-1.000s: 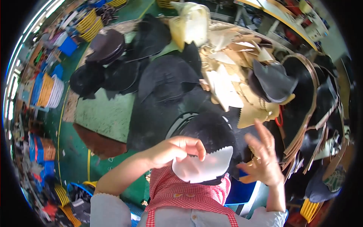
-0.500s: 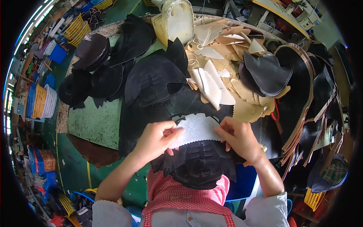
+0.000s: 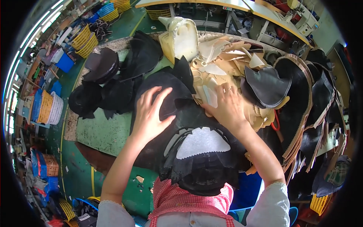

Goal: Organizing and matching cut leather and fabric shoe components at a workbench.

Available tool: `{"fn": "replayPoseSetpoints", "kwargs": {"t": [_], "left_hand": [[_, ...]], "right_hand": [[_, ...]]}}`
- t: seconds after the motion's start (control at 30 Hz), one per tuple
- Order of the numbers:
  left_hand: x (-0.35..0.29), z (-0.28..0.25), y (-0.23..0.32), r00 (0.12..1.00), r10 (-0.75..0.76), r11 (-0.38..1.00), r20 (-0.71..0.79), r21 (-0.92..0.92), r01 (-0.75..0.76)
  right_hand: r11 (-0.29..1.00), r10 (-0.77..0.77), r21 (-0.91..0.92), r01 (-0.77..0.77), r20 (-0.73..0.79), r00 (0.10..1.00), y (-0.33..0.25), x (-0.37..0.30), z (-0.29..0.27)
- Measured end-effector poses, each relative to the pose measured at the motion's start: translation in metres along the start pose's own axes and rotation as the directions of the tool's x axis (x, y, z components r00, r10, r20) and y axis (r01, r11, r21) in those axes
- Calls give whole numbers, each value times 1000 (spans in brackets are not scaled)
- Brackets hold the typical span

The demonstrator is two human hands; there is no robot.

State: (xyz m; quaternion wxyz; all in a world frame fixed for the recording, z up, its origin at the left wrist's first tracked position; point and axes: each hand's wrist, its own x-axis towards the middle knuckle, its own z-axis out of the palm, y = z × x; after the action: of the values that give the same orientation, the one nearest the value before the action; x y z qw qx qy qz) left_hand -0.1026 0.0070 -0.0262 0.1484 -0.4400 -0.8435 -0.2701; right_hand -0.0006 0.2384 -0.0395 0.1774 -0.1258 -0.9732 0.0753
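Note:
A white notched backing piece [image 3: 203,143] lies on a stack of black leather pieces [image 3: 200,174] at the table's near edge, in front of my apron. Over a black leather piece [image 3: 166,85] farther up the table, my left hand [image 3: 151,115] is spread with nothing in it. My right hand [image 3: 228,108] reaches to the white folded backing pieces [image 3: 208,94] beside the beige pile. Its thumb and fingers are apart around their near end, and its fingertips partly cover them.
A pile of beige cut pieces [image 3: 230,72] and a cream plastic container [image 3: 183,38] stand at the back. Black leather shapes [image 3: 102,90] lie on the left. A curved black leather stack [image 3: 266,85] sits on the right, near red-handled scissors [image 3: 277,120] and hanging strips [image 3: 302,125].
Both hands have let go of the white backing piece, which now lies on the black stack. They have moved away from me, the right one to the white pieces.

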Motion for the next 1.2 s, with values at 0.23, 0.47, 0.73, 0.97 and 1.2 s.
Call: {"fn": "replayPoseSetpoints", "kwargs": {"t": [0.23,0.47,0.73,0.97,1.2], "left_hand": [[-1,16,-58,936,-272,478,225,-812,334],[-5,-78,75,987,162,906,10,-398,-144],[-12,-8,115,850,81,445,520,-782,436],[4,11,129,854,79,87,514,-857,508],[-1,25,153,863,126,252,489,-857,449]], "right_hand": [[655,191,676,-337,283,940,41,11,5],[219,182,913,-345,309,934,56,-17,-81],[109,-25,861,-496,501,865,24,-81,-113],[551,128,700,-454,466,875,56,-125,-145],[615,54,752,-240,263,963,39,-129,-148]]}}
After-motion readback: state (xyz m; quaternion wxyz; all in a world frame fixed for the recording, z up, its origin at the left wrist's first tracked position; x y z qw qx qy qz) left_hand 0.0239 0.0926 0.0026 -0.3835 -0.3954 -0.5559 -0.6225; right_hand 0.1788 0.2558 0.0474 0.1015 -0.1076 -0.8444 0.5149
